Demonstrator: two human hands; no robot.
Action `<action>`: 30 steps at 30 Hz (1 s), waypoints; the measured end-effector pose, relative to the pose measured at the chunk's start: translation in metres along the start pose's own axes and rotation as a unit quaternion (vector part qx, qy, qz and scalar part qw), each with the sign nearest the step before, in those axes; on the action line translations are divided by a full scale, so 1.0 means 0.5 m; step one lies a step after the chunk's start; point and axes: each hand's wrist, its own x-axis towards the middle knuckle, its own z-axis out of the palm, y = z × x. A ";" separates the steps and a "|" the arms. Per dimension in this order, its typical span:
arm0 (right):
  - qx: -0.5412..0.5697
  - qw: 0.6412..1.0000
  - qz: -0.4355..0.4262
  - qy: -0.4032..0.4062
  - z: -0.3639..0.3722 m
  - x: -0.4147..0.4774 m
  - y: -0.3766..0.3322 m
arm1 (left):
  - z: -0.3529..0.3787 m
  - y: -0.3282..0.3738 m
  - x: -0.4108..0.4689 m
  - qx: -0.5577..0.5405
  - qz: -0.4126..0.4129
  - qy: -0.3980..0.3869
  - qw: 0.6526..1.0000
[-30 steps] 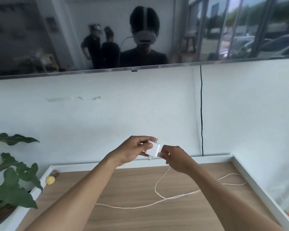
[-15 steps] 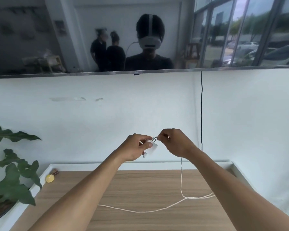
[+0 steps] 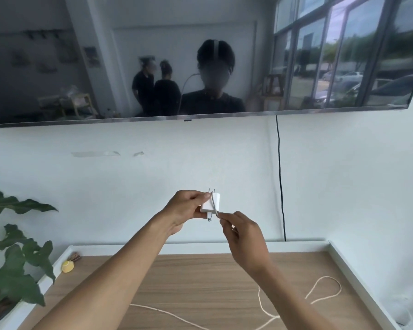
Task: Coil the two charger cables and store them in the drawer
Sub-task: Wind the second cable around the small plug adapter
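While both hands are raised above the table (image 3: 224, 265), the item under work is one white charger plug (image 3: 210, 204), prongs up, with its white cable (image 3: 267, 313) being wound round the body. Left hand (image 3: 187, 209): closed on the plug, thumb and fingers pinching its left side, apparently to keep the block steady as a core for the coil. Right hand (image 3: 242, 232): closed in a fingertip pinch on the cable just below the plug's lower right corner, holding the strand taut so the turn lies flat; one turn crosses the plug's face. Remainder of cable: slack, trailing down to the table, looping toward the right edge and running across the near edge to the left. Second cable: not identifiable. Drawer: not in view. Also present: a small yellow object (image 3: 67, 267) at the far left corner, a leafy plant (image 3: 12, 263) beyond the left edge, a wall screen (image 3: 57, 67) above. Change from half a second before: right hand was then above the plug, now sits below it, so roughly half a turn has been added; the table loop has shifted rightward. Judged stage: early, coiling of the first cable.
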 end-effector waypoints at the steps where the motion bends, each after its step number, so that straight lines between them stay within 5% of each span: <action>1: 0.014 1.000 0.007 0.006 -0.002 -0.002 0.005 | 0.004 0.005 -0.005 -0.003 0.004 -0.014 1.000; 10: 0.034 0.992 0.075 -0.094 -0.046 0.021 0.029 | 0.023 0.018 -0.024 0.049 0.039 -0.133 0.989; 20: -0.045 0.966 0.142 -0.213 -0.124 0.147 0.023 | 0.008 0.005 -0.016 0.282 0.071 -0.122 0.949; 30: -0.097 0.962 0.145 -0.208 -0.093 0.171 -0.019 | 0.010 0.012 -0.004 0.314 0.033 -0.067 0.946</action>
